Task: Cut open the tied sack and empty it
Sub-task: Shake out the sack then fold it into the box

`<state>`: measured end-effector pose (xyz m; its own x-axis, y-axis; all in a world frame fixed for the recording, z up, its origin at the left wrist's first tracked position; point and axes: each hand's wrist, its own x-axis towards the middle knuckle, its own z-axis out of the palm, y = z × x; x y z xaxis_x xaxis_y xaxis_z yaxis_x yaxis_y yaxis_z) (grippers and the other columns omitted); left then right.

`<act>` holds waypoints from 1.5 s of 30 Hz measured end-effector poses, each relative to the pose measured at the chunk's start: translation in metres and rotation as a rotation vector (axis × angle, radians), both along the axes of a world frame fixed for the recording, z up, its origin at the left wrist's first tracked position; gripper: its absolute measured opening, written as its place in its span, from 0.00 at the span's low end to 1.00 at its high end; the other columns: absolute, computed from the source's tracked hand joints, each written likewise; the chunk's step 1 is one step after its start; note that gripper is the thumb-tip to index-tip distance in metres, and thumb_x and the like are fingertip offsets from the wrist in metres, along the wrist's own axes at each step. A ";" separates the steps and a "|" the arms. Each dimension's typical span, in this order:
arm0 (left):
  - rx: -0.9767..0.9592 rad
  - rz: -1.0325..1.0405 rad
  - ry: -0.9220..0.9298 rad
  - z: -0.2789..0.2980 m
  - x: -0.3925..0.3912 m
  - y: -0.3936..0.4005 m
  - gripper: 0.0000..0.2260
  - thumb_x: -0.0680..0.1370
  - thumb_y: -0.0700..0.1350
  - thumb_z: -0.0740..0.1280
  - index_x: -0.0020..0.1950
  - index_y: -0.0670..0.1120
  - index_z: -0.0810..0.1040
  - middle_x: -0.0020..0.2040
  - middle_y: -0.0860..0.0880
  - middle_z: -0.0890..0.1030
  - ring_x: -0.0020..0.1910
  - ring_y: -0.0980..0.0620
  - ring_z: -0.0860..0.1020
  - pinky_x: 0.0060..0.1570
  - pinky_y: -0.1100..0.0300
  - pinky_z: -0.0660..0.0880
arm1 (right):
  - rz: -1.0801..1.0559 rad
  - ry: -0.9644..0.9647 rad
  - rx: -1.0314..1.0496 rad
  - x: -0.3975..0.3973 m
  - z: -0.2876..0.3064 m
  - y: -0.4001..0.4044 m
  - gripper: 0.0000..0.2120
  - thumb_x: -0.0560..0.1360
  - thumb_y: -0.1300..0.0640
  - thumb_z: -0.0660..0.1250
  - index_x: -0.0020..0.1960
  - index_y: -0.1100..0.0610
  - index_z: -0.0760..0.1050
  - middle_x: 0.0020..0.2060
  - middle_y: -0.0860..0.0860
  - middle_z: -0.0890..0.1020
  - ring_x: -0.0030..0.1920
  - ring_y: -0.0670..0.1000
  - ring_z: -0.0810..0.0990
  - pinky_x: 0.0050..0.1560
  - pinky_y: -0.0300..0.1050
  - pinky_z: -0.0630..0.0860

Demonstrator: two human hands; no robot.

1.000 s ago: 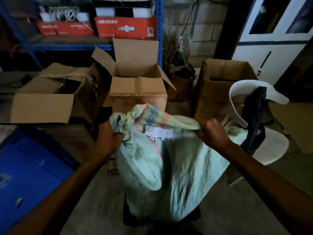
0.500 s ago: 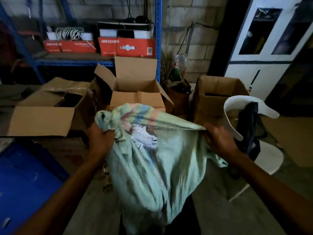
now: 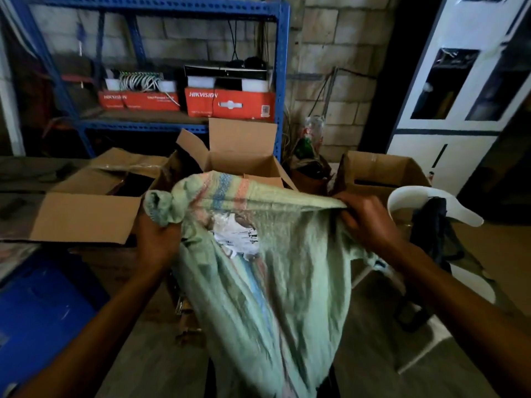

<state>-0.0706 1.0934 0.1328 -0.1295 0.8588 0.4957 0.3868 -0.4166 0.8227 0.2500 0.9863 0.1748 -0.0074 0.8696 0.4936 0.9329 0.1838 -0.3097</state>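
A pale green woven sack (image 3: 275, 282) with blue and pink stripes hangs limp in front of me, held up by its top edge. My left hand (image 3: 156, 239) grips the knotted left corner. The right corner of the edge is pinched in my right hand (image 3: 365, 219). A torn white label (image 3: 238, 237) shows on the sack's upper front. Its lower end drops out of view at the bottom, over a dark shape on the floor. No cutting tool is visible.
Open cardboard boxes stand behind the sack: one at left (image 3: 86, 214), one in the middle (image 3: 241, 156), one at right (image 3: 382, 173). A white plastic chair (image 3: 436, 202) with a dark bag stands right. A blue bin (image 3: 40, 308) sits at left. Blue shelving holds red boxes.
Both hands have lifted the sack higher. It was full and bulging a second ago and now hangs slack and thin. The view has tilted upward.
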 end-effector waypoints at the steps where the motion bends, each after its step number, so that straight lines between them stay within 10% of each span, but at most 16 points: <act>1: 0.017 -0.021 0.028 0.004 -0.001 0.001 0.13 0.74 0.36 0.65 0.56 0.30 0.75 0.55 0.32 0.78 0.56 0.39 0.76 0.53 0.51 0.71 | -0.004 -0.032 -0.026 0.003 0.002 0.001 0.10 0.74 0.64 0.63 0.54 0.59 0.78 0.45 0.61 0.84 0.45 0.61 0.81 0.45 0.58 0.77; 5: 0.047 -0.020 -0.004 0.022 0.002 0.008 0.18 0.70 0.45 0.62 0.54 0.35 0.76 0.52 0.37 0.80 0.53 0.44 0.76 0.50 0.54 0.71 | -0.086 0.012 0.169 0.017 0.027 0.004 0.10 0.73 0.64 0.63 0.51 0.57 0.78 0.41 0.60 0.84 0.40 0.60 0.81 0.40 0.50 0.76; 17: -0.048 0.048 -0.195 0.042 -0.001 0.055 0.12 0.75 0.41 0.67 0.57 0.38 0.76 0.56 0.37 0.80 0.55 0.40 0.78 0.53 0.51 0.73 | -0.106 -0.181 -0.219 0.042 0.057 -0.002 0.10 0.74 0.60 0.66 0.54 0.61 0.77 0.50 0.61 0.81 0.50 0.61 0.79 0.49 0.58 0.76; 21: 0.076 0.052 -0.289 0.073 0.005 0.057 0.09 0.75 0.42 0.67 0.54 0.44 0.78 0.52 0.47 0.79 0.53 0.48 0.78 0.51 0.56 0.72 | -0.174 0.141 0.069 0.040 0.085 0.001 0.06 0.74 0.64 0.65 0.49 0.60 0.79 0.40 0.54 0.79 0.42 0.54 0.78 0.40 0.38 0.67; 27: 0.193 0.070 -0.355 0.143 0.040 0.047 0.14 0.72 0.39 0.71 0.57 0.44 0.77 0.52 0.48 0.78 0.53 0.52 0.76 0.49 0.66 0.70 | -0.059 0.805 -0.053 0.010 0.145 0.036 0.09 0.72 0.62 0.65 0.51 0.56 0.79 0.40 0.59 0.83 0.34 0.52 0.80 0.34 0.43 0.75; 30: 0.132 -0.178 -0.361 0.153 0.068 0.023 0.13 0.67 0.45 0.76 0.48 0.51 0.78 0.51 0.51 0.81 0.52 0.51 0.80 0.51 0.61 0.75 | 0.046 0.948 -0.147 -0.023 0.154 0.054 0.06 0.72 0.62 0.64 0.47 0.58 0.79 0.44 0.63 0.83 0.41 0.60 0.80 0.45 0.55 0.77; 34: -0.015 -0.711 -0.177 0.141 0.095 -0.008 0.32 0.60 0.59 0.78 0.61 0.57 0.73 0.55 0.58 0.83 0.54 0.59 0.80 0.51 0.67 0.77 | 0.172 1.089 -0.241 -0.062 0.160 0.072 0.07 0.76 0.62 0.60 0.46 0.59 0.77 0.33 0.54 0.84 0.32 0.51 0.83 0.30 0.43 0.79; 40: 0.113 -0.447 -0.349 0.130 0.093 -0.001 0.19 0.71 0.31 0.70 0.57 0.47 0.75 0.52 0.53 0.81 0.53 0.59 0.80 0.52 0.68 0.75 | 0.388 0.867 -0.330 -0.078 0.160 0.059 0.10 0.78 0.59 0.61 0.53 0.62 0.77 0.48 0.59 0.84 0.41 0.48 0.83 0.43 0.40 0.80; 45: -0.088 -0.467 -0.714 0.152 0.067 0.001 0.11 0.74 0.37 0.68 0.53 0.49 0.79 0.46 0.54 0.85 0.47 0.55 0.83 0.40 0.64 0.79 | 0.334 0.607 -0.042 -0.045 0.138 0.053 0.32 0.66 0.52 0.75 0.66 0.47 0.65 0.54 0.35 0.74 0.48 0.29 0.73 0.39 0.18 0.69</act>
